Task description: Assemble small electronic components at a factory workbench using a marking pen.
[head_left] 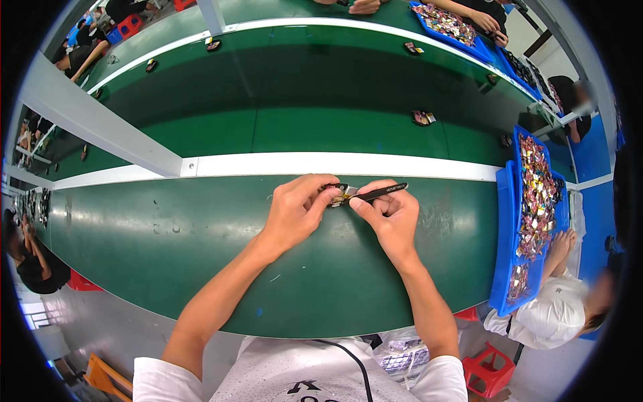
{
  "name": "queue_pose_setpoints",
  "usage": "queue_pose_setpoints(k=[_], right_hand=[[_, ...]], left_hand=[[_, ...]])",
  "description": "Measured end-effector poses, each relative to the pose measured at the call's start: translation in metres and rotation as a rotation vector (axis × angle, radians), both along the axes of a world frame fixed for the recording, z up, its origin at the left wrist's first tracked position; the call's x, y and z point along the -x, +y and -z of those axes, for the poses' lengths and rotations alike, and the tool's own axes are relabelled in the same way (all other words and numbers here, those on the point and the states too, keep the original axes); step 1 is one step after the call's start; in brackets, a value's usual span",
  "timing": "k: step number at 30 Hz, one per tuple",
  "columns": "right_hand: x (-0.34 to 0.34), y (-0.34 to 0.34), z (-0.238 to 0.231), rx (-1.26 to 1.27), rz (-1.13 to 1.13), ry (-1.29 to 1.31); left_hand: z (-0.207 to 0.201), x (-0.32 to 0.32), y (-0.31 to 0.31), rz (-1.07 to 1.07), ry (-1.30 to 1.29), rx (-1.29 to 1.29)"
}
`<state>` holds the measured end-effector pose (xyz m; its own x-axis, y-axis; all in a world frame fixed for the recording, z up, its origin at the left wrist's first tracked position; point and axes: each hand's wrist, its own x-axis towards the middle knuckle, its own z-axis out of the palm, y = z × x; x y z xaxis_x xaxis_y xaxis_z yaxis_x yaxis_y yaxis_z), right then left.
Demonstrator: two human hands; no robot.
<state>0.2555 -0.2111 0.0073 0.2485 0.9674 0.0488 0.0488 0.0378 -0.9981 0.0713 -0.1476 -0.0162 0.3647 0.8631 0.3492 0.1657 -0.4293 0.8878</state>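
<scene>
Above the green workbench, my left hand pinches a small dark electronic part with bits of silver and yellow on it. My right hand is closed round a pair of black tweezers, whose tips point left and reach the part. Both hands meet close to the bench's far edge. The fingers of my left hand cover much of the part, so its exact kind does not show.
Beyond a white rail runs a green conveyor belt carrying scattered small parts. Blue trays heaped with small parts stand at the right end of the bench. A grey post slants on the left. Co-workers sit around; a red stool stands lower right.
</scene>
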Motion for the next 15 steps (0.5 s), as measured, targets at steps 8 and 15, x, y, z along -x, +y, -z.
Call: queue_pose_setpoints(k=[8,15], right_hand=[[0.0,0.001,0.001,0.05,0.022,0.125],[0.001,0.001,0.001,0.046,0.018,0.176]], left_hand=[[-0.007,-0.001,-0.003,0.056,-0.045,0.084],[-0.013,0.0,-0.005,0.094,-0.092,0.131]])
